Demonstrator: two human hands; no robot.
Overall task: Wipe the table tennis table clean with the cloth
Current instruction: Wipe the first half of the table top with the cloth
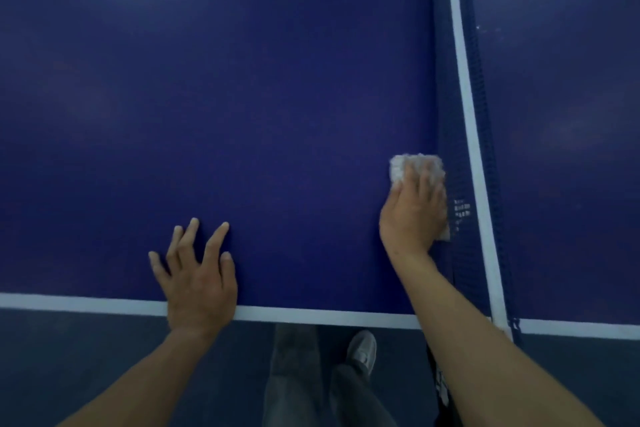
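Observation:
The blue table tennis table (pixel 242 97) fills most of the view, its white-edged near side running across the bottom. My right hand (pixel 414 215) lies flat on a crumpled white cloth (pixel 401 166) and presses it to the surface right beside the net. The cloth sticks out beyond my fingertips and a corner shows under my palm on the right. My left hand (pixel 199 274) rests on the table near the front edge with its fingers spread and straight, holding nothing.
The dark net (pixel 471 121) with its white top band runs from the top right down to the near edge, dividing the table. The other half (pixel 568 114) lies to its right. Below the edge are dark floor, trouser legs and a grey shoe (pixel 362 350).

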